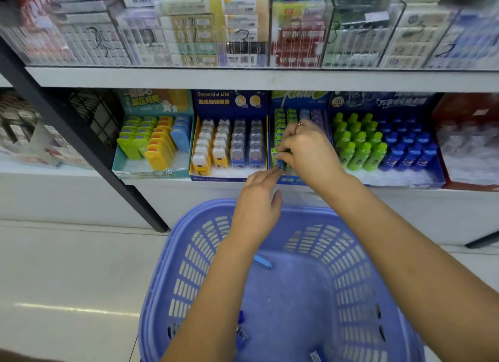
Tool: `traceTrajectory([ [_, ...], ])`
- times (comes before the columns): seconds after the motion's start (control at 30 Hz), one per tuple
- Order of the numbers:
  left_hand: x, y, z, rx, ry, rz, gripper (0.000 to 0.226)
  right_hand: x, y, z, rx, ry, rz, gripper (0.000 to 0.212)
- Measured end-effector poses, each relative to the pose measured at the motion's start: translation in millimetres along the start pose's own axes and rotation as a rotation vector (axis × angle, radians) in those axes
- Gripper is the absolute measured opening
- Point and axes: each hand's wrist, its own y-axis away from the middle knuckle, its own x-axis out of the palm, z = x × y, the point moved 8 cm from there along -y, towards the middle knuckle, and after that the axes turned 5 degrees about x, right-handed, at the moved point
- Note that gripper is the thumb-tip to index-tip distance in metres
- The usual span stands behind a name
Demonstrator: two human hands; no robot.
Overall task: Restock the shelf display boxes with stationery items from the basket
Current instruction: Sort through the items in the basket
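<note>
A blue plastic basket stands on the floor below me, with a few small blue items left on its bottom. My right hand pinches a small green and blue pack at the front of a blue display box on the lower shelf. The box holds rows of green and purple packs. My left hand hovers just below that box's front edge, fingers straight, holding nothing.
Beside it stand a teal box of coloured erasers, a Gaspard et Lisa box, and a box of green and blue bottles. Clear bins of stock fill the upper shelf. A black shelf post slants at left.
</note>
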Motion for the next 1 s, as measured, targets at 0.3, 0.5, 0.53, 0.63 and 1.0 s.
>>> traceTrajectory([
  [0.3, -12.5, 44.6, 16.0, -0.146, 0.056, -0.076, 0.015, 7.9, 47.8, 23.0, -0.01, -0.225, 0.166, 0.029],
  [0.5, 85.3, 155.4, 101.1, -0.429, -0.314, 0.893, 0.029, 150.9, 170.9, 35.4, 0.03, 0.001, 1.083, 0.034],
  [0.53, 97.0, 179.6, 110.0, -0.451, -0.345, 1.027, 0.032, 171.1, 196.7, 28.7, 0.029, 0.057, 1.219, 0.04],
  [0.63, 120.7, 223.7, 124.4, -0.461, -0.394, 1.277, 0.041, 214.8, 255.1, 6.0, 0.057, 0.144, 1.497, 0.049],
  [1.0, 174.5, 233.6, 119.0, -0.12, -0.386, 1.438, 0.045, 252.6, 321.6, -30.3, 0.045, 0.258, 1.736, 0.04],
])
